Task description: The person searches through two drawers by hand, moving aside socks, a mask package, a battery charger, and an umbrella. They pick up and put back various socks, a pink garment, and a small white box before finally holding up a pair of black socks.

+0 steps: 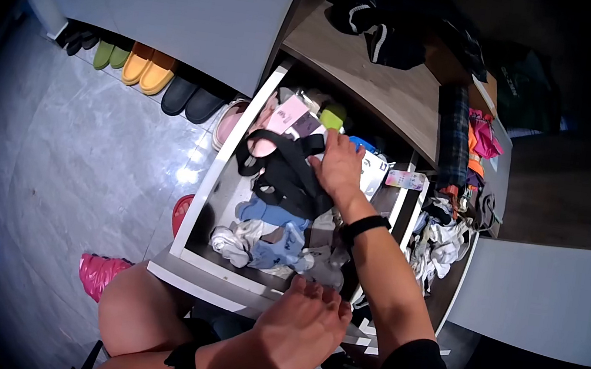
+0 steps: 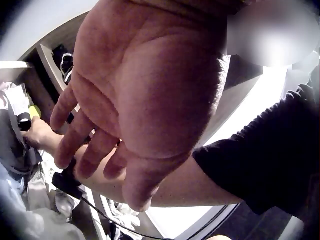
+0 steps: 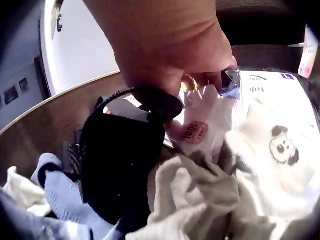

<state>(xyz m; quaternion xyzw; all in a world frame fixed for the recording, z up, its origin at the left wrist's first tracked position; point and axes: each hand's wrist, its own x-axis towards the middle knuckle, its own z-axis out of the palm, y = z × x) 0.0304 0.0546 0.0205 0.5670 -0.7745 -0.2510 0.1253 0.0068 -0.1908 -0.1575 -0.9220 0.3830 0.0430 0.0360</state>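
Note:
My right hand reaches into the drawer over its back part, fingers apart and bent downward. It lies beside a black strapped item and a green thing. In the right wrist view the hand is above a clear package, behind the black item; its fingertips are partly hidden. My left hand is at the drawer's front edge, holding nothing; in the left wrist view the hand's palm shows, with its fingers loosely extended. Blue socks and white socks lie in the drawer's front.
A second compartment with white clothing stands to the right, with a small card at its back. Dark clothes lie on the shelf above. Yellow slippers and black slippers line the floor at left, near a pink shiny item.

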